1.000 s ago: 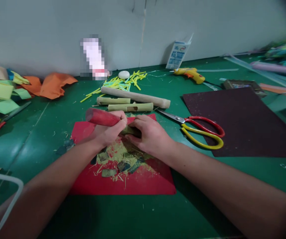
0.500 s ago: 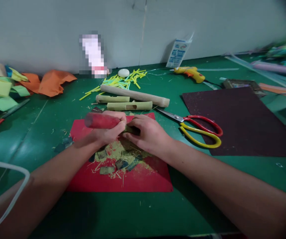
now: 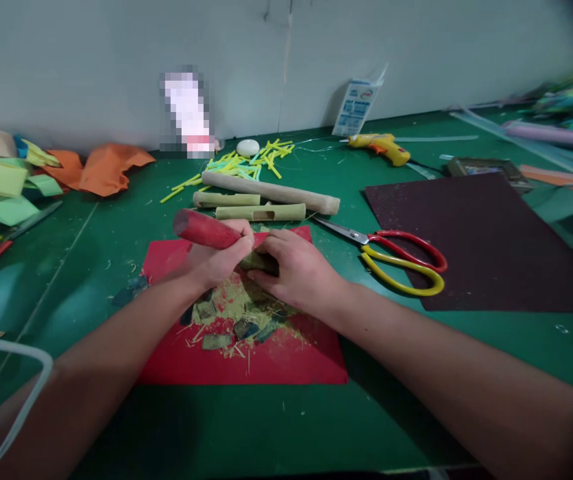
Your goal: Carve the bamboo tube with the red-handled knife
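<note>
My left hand (image 3: 227, 260) is closed around a tool with a thick red handle (image 3: 206, 229). Its working end is hidden by my fingers and the piece beneath. My right hand (image 3: 294, 267) grips a short greenish bamboo piece (image 3: 261, 263), which touches the tool side. Below both hands lies a red sheet (image 3: 246, 370), strewn with pale shavings (image 3: 234, 300) and several dark chips (image 3: 217, 341). Just beyond them rest a bamboo tube with a cut opening (image 3: 239, 213), another cut bamboo piece (image 3: 226, 199) and a long pale stick (image 3: 271, 189).
Scissors (image 3: 366, 240) with red and yellow handles lie right of the sheet, partly over a dark board (image 3: 486, 253). Farther back are a yellow glue gun (image 3: 391, 150), a carton (image 3: 357, 107) and yellow straw pieces (image 3: 274, 159). Orange paper (image 3: 111, 168) and sticky notes (image 3: 1, 180) fill the left.
The butt of the red handle has tipped upward, so the tool slants more steeply. My right hand keeps its hold on the bamboo piece in nearly the same spot.
</note>
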`<state>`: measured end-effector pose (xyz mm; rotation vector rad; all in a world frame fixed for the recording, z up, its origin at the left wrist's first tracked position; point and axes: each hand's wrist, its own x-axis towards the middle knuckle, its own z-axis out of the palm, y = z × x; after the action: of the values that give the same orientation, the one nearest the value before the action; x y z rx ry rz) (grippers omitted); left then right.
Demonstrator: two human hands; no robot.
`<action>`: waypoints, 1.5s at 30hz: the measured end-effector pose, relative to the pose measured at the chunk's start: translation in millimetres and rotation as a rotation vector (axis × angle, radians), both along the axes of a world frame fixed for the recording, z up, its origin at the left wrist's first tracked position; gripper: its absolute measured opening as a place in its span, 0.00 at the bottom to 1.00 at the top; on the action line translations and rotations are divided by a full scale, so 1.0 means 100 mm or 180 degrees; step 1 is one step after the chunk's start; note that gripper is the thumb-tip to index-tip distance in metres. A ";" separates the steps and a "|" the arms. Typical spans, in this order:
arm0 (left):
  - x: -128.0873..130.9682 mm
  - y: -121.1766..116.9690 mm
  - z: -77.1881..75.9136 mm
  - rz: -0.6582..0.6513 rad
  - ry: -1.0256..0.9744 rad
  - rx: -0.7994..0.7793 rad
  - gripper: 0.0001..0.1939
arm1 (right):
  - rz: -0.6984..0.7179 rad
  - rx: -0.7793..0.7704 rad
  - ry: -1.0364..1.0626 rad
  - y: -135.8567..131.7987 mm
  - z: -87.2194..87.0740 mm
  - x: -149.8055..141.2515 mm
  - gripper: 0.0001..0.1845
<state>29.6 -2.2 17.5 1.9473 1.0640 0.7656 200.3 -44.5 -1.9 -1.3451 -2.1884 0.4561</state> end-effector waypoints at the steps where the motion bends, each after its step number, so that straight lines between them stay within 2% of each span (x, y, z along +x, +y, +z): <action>1: 0.00 0.00 0.01 -0.0005 0.0038 0.0027 0.13 | -0.0003 0.0004 -0.0009 0.00 0.00 0.00 0.10; 10: 0.00 0.02 0.03 -0.0118 0.0606 0.0563 0.12 | 0.0103 -0.0005 0.0061 -0.01 0.01 0.02 0.06; 14: -0.03 0.00 0.02 -0.0262 0.0305 0.0513 0.13 | 0.0180 -0.0059 0.0081 -0.02 0.02 0.03 0.07; 17: -0.07 -0.01 -0.01 -0.0526 0.0133 0.0416 0.15 | 0.0183 -0.0047 0.0093 -0.01 0.01 0.03 0.09; 21: -0.05 -0.01 -0.02 -0.0031 0.0006 0.0288 0.13 | 0.0085 0.0019 0.0014 0.00 -0.01 0.02 0.09; 23: -0.02 -0.01 0.00 0.0039 0.0058 0.0255 0.14 | 0.0042 0.0056 -0.0020 0.00 -0.02 0.00 0.08; 29: 0.02 -0.03 0.07 -0.0019 0.0302 0.0208 0.12 | 0.0037 0.0076 -0.0042 -0.01 -0.04 -0.01 0.07; 35: 0.01 -0.01 0.05 -0.0153 0.0540 0.0342 0.11 | 0.0105 0.0148 0.0011 -0.02 -0.05 0.01 0.07; 38: -0.01 -0.01 0.02 -0.0198 0.0430 0.0453 0.10 | 0.0164 0.0176 0.0005 -0.01 -0.03 0.02 0.06; 43: -0.06 -0.05 -0.01 -0.0440 0.0155 0.0200 0.12 | 0.0276 0.0281 -0.0109 0.00 -0.01 0.04 0.06; 45: -0.06 -0.06 -0.01 -0.0155 0.0036 0.0200 0.12 | 0.0256 0.0306 -0.0184 0.00 -0.01 0.04 0.06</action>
<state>24.1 -8.2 16.2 2.0251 1.0065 0.7706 204.7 -44.3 -3.3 -1.2373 -2.2876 0.3409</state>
